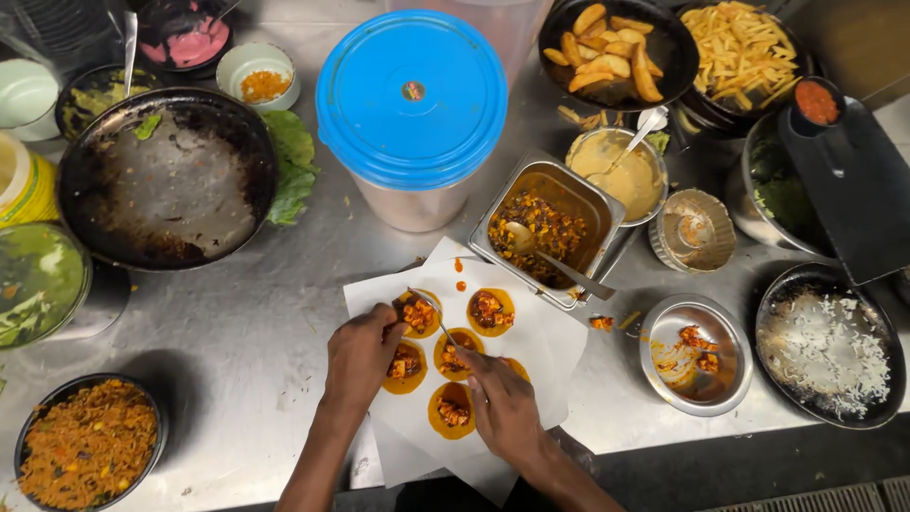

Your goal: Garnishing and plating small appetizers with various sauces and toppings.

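Six rounds point(453, 410): topped, on white paper point(540, 351).
Left hand point(363, 353): fingers pinching one round's point(417, 314) edge.
Right hand point(502, 403): fingers gripping spoon point(431, 308); likely next, careful folding.

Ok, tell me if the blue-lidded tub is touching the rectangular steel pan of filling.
Apart. The head view shows a strip of bare steel counter between the blue-lidded tub and the rectangular steel pan, whose near corner stops short of the tub's base.

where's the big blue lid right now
The blue lid sits on a tub at top centre of the head view, between the large dark pan on its left and the metal tray of filling.
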